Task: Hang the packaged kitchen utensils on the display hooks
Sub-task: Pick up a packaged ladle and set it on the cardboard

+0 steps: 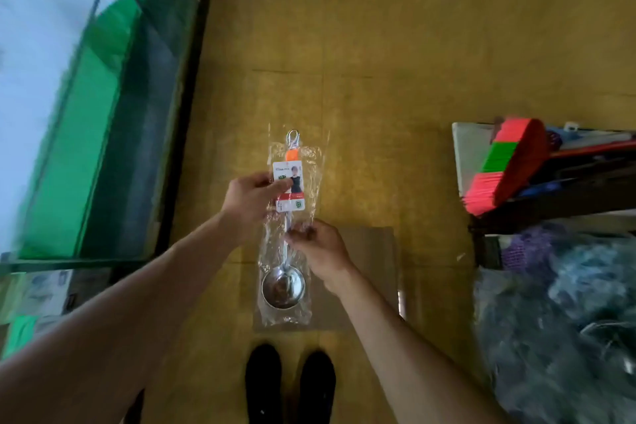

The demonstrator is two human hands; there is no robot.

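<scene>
Mid-frame, the bagged steel ladle (287, 227) runs vertically, hanging loop (293, 137) uppermost, bowl lowest. The left hand (253, 200) pinches its label card (289, 186); the right hand (318, 251) pinches the handle below. No hooks visible.

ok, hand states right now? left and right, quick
Left hand: grips the packaged ladle at its label card.
Right hand: pinches the same packaged ladle at mid-handle.
</scene>
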